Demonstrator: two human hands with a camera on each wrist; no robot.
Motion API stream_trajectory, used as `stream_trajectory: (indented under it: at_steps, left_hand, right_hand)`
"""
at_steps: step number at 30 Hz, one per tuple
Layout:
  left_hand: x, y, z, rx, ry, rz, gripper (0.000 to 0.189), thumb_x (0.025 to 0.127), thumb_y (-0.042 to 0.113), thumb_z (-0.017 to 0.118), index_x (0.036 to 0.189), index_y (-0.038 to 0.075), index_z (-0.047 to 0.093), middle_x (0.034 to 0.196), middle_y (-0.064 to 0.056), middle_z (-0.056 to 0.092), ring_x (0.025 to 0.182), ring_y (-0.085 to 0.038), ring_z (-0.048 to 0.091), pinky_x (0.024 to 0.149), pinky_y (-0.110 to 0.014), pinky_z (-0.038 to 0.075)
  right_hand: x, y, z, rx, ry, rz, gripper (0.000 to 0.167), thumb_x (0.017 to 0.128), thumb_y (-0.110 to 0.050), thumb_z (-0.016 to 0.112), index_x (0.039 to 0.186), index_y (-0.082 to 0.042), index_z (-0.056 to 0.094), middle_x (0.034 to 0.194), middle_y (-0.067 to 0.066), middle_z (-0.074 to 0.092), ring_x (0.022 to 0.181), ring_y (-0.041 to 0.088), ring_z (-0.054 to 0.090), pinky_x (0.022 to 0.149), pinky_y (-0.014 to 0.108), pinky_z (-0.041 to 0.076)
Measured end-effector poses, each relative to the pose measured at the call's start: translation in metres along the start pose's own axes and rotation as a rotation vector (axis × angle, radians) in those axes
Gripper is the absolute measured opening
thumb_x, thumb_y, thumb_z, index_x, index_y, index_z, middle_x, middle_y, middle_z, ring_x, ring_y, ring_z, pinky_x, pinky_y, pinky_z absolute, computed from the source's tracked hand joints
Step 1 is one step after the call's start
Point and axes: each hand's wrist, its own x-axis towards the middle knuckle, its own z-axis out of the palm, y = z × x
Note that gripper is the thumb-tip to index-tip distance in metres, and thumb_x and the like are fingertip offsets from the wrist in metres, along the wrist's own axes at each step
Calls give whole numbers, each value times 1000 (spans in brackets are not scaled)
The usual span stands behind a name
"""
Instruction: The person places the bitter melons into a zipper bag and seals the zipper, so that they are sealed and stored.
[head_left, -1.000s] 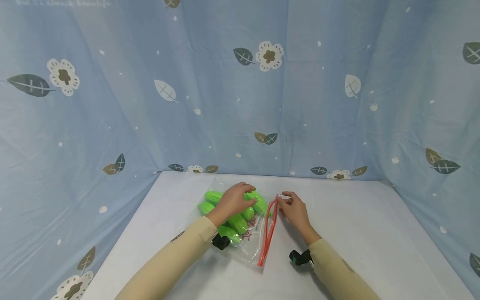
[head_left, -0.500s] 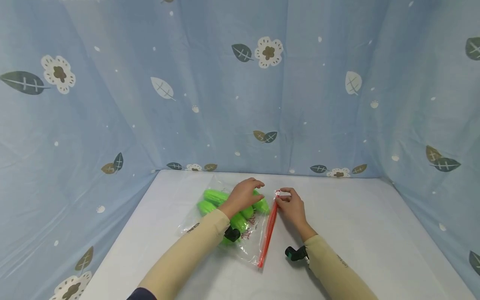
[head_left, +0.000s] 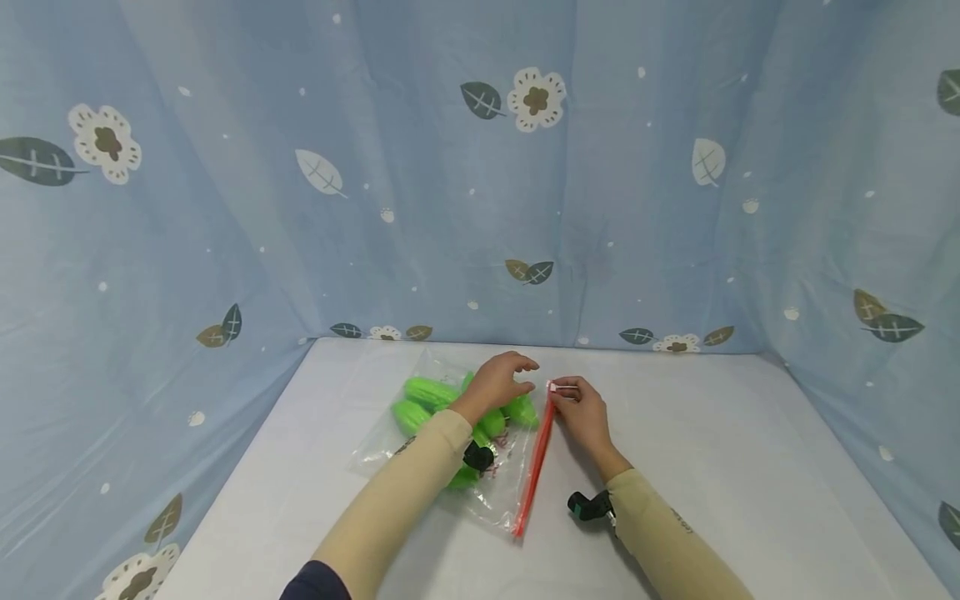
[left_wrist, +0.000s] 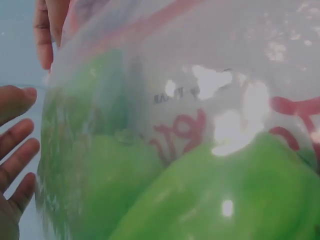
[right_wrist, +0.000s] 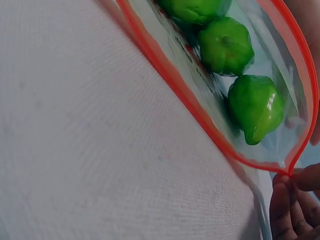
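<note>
A clear zip bag (head_left: 498,498) with a red zip strip (head_left: 533,479) lies on the table, holding several green ribbed vegetables (right_wrist: 226,46). My right hand (head_left: 587,419) pinches the far end of the strip, at a small white piece. Thumb and fingers meet on that corner in the right wrist view, where the two red edges stand apart. Over the far part of the bag is my left hand (head_left: 497,383), its fingers loosely bent. Those fingers (left_wrist: 17,172) spread beside the plastic in the left wrist view and grip nothing. My left forearm hides some vegetables.
The white table (head_left: 675,433) extends on both sides of the bag. A blue curtain (head_left: 420,208) printed with leaves and flowers hangs behind it and along both sides. Black wrist cameras (head_left: 588,505) stick out from under both sleeves.
My left hand has moved right and slightly away over the bag, nearer the strip's far end. The red edges look closer together from the head. My right hand keeps its pinch, shifted slightly left.
</note>
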Motion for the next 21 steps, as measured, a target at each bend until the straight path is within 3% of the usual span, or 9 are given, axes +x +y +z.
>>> stream_trajectory:
  at_steps: [7, 14, 21]
  left_hand:
    - [6, 0, 7, -17, -12, 26, 33, 99, 13, 68, 132, 13, 69, 135, -3, 61, 121, -25, 61, 99, -40, 51]
    - [8, -5, 13, -111, -26, 5, 23, 101, 19, 66, 122, 17, 73, 122, 1, 71, 117, -19, 63, 99, -37, 51]
    - [12, -9, 18, -146, 1, 20, 12, 100, 20, 67, 110, 19, 74, 119, 1, 73, 119, -18, 64, 102, -38, 50]
  right_hand:
    - [1, 3, 0, 96, -63, 2, 26, 95, -10, 72, 121, -6, 67, 109, 18, 72, 82, 19, 70, 66, 26, 58]
    - [-1, 0, 0, 178, -124, 22, 29, 97, -7, 70, 124, -1, 65, 113, 19, 71, 91, 18, 69, 71, 29, 59]
    - [-12, -26, -6, 180, -156, 6, 29, 97, -2, 66, 124, 7, 63, 113, 25, 70, 89, 18, 69, 77, 42, 61]
